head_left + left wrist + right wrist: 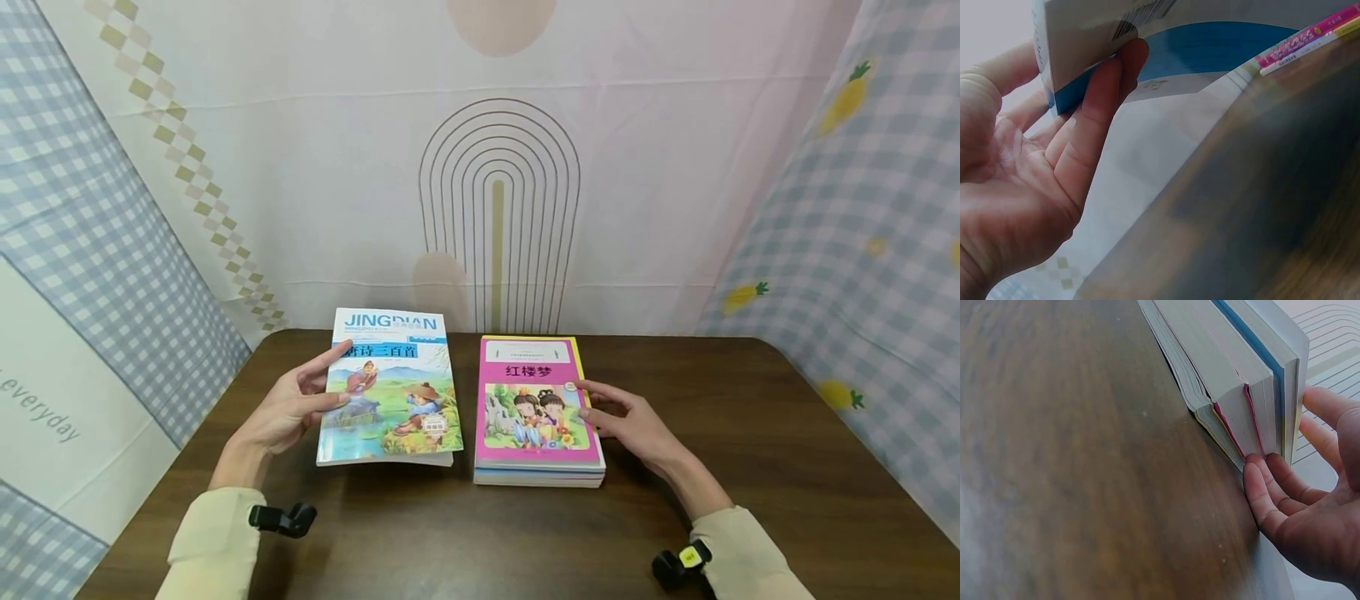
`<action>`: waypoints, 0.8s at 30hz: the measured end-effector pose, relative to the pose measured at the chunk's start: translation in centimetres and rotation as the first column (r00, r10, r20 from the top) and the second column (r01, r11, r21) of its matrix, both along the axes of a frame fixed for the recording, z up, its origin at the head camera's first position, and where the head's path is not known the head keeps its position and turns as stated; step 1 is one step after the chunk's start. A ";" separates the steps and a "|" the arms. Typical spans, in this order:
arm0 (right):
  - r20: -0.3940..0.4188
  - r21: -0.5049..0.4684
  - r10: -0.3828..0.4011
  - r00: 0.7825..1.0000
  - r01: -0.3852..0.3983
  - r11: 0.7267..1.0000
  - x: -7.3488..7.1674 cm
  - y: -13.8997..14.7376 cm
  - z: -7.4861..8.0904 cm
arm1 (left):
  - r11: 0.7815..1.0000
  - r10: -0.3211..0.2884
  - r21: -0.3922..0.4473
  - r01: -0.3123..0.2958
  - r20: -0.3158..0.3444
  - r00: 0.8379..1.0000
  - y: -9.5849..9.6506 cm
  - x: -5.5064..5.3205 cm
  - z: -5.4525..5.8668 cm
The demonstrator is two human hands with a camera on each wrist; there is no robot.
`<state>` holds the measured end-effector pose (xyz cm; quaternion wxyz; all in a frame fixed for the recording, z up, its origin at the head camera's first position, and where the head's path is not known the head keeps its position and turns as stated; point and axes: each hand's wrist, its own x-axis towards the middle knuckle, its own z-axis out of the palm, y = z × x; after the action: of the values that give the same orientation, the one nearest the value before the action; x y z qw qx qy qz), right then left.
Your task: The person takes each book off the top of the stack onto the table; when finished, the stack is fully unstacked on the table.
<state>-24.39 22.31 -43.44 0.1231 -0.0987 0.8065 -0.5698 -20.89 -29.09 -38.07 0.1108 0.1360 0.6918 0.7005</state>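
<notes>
My left hand (281, 408) holds a white-and-blue paperback book (408, 362) by its left edge, thumb on the illustrated front cover. The left wrist view shows fingers under its back cover, near the barcode (1147, 17), with the book raised over the table. At the right side of a stack of books (540, 477), my right hand (630, 421) rests its thumb and index finger at the edge of the top pink book (491, 433). Its other fingertips touch the page edges of the stack (1235, 419) in the right wrist view.
The books and hands are over a dark brown wooden table (465, 542) with rounded far corners. Behind it hangs a pale curtain (637, 208) with an arch pattern; checked cloth hangs on the left (75, 150) and right (900, 275).
</notes>
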 end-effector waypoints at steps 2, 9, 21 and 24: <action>0.002 0.001 -0.004 1.000 0.004 1.000 0.1 0.0 0.1 | 1.000 0.005 -0.011 -0.006 -0.010 1.000 -0.3 0.1 -0.2; 0.000 0.016 -0.006 1.000 0.006 1.000 0.1 0.3 0.0 | 1.000 0.007 -0.009 -0.007 0.013 1.000 -1.7 0.6 -0.3; 0.008 0.025 -0.008 1.000 0.008 1.000 -0.1 0.1 0.1 | 1.000 0.009 -0.020 -0.008 0.026 1.000 -4.3 1.3 -0.2; 0.007 0.033 -0.006 1.000 0.006 0.999 0.0 0.0 0.1 | 0.999 0.011 -0.035 -0.011 0.019 1.000 -4.9 1.3 -0.3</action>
<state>-24.41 22.27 -43.31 0.1261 -0.0922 0.8156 -0.5571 -19.62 -33.98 -38.36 0.1159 0.1234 0.7036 0.6901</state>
